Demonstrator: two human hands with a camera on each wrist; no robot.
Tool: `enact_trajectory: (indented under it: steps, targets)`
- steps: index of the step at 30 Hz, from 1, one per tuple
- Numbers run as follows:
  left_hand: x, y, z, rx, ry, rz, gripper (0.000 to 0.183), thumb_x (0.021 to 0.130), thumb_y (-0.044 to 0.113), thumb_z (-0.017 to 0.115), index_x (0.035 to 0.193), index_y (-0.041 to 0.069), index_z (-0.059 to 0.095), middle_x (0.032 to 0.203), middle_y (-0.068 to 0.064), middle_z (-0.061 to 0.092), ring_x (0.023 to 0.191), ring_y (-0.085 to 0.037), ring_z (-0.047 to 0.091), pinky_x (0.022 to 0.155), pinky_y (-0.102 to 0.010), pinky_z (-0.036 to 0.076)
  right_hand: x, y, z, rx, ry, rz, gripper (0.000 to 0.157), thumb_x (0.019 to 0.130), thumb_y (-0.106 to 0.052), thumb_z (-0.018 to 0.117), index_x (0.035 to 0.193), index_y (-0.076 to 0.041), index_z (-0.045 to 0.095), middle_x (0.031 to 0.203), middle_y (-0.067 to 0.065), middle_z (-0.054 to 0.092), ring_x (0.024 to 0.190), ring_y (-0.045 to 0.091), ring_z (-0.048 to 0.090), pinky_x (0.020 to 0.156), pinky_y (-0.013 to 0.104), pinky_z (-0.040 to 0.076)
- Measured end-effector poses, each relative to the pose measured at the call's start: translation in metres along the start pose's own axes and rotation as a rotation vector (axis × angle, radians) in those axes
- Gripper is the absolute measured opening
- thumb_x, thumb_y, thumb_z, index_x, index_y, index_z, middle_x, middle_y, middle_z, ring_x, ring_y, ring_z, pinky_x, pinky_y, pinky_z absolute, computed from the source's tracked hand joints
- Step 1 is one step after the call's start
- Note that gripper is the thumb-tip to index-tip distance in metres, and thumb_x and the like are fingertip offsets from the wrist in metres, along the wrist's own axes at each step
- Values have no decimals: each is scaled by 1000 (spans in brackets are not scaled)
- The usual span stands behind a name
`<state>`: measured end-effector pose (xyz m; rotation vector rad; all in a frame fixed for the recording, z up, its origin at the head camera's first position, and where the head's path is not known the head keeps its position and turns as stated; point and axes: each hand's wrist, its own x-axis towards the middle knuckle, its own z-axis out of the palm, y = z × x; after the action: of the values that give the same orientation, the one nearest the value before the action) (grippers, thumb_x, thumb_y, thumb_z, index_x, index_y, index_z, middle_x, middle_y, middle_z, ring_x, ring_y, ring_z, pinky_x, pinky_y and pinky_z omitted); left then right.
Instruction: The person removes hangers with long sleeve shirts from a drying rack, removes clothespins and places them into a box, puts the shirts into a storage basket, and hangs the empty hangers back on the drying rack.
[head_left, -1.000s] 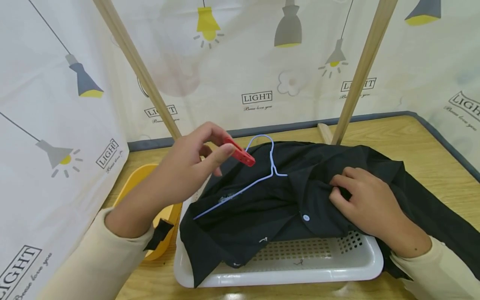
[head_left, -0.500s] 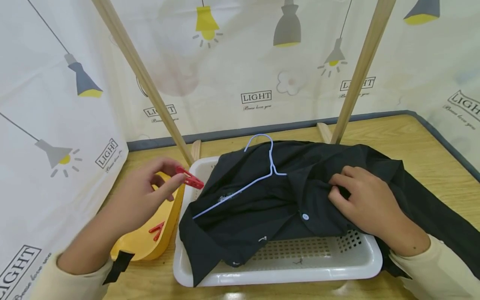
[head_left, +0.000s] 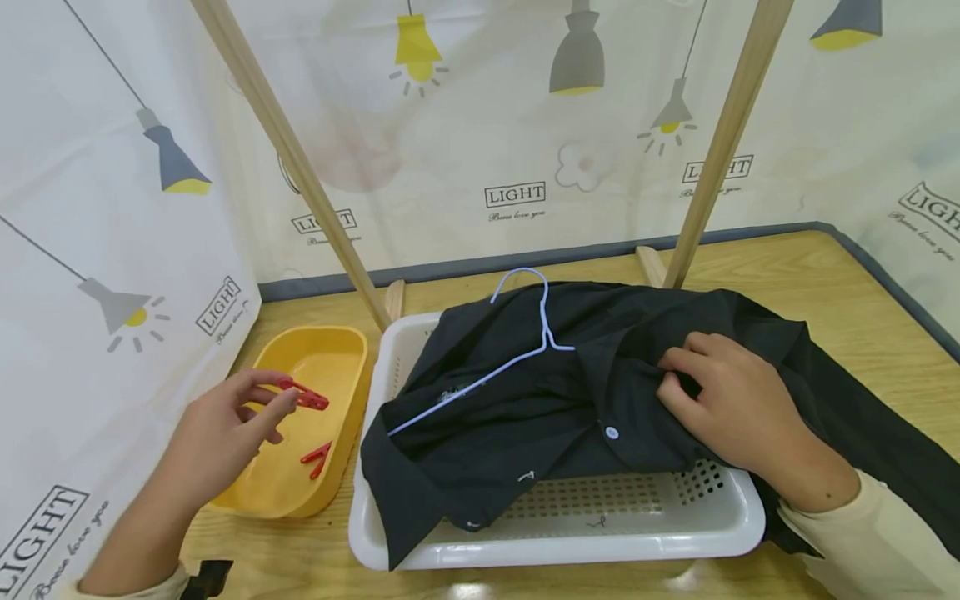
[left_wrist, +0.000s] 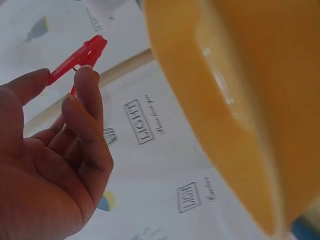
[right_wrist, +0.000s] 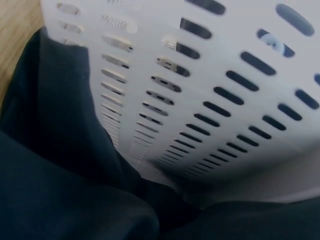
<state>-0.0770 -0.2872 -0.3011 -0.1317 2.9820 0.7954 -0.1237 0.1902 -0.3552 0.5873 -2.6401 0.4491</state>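
Note:
My left hand (head_left: 225, 433) pinches a red clothespin (head_left: 306, 395) between thumb and fingers, over the yellow tray (head_left: 279, 340). In the left wrist view the same clothespin (left_wrist: 82, 57) points up from the fingertips. A second red clothespin (head_left: 317, 458) lies in the tray. On the right, my right hand (head_left: 731, 417) grips the front of a black shirt (head_left: 517, 425) with curled fingers. A light blue hanger (head_left: 480, 385) sits partly inside the shirt, its hook and left arm showing. The right hand itself is hidden in the right wrist view, where black cloth fills the bottom.
Beneath the shirt stands a white perforated basket (head_left: 570, 557), close beside the tray. Two wooden poles (head_left: 296, 167) rise behind it from feet on the wooden table (head_left: 795, 258). A printed curtain (head_left: 450, 150) surrounds the back and left. One sleeve (head_left: 877, 417) trails over the basket's right side.
My left hand has moved left and down from above the hanger to over the yellow tray, still pinching the clothespin. My right hand and the shirt have stayed in place.

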Motion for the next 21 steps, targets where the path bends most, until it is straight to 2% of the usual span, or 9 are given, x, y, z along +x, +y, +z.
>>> enact_trajectory:
  steps: [7, 11, 15, 21]
  targets:
    - [6, -29, 23, -2, -41, -20, 47, 87, 54, 51, 112, 16, 58, 99, -7, 69, 68, -14, 65, 57, -24, 50, 0, 2, 0, -2, -2, 7, 10, 78, -18, 57, 75, -16, 67, 69, -5, 49, 66, 12, 46, 58, 31, 39]
    - [8, -39, 36, -10, -64, -49, 45, 85, 52, 55, 111, 16, 58, 100, -7, 68, 70, -13, 65, 58, -23, 51, -2, 2, 1, 4, 0, 5, 10, 78, -17, 57, 75, -17, 66, 69, -6, 48, 66, 11, 45, 57, 30, 39]
    - [9, -44, 47, -14, -67, -80, 49, 81, 54, 59, 111, 15, 59, 99, -6, 69, 73, -11, 66, 60, -22, 52, -2, 1, 1, 1, 5, 0, 10, 78, -17, 57, 75, -17, 66, 69, -6, 48, 66, 11, 45, 57, 30, 39]
    - [10, -47, 58, -59, -75, -86, 49, 80, 52, 62, 111, 14, 60, 99, -6, 70, 76, -10, 66, 61, -20, 52, -2, 2, 1, 1, 7, 0, 10, 78, -18, 57, 74, -16, 66, 70, -6, 49, 66, 11, 45, 58, 30, 40]
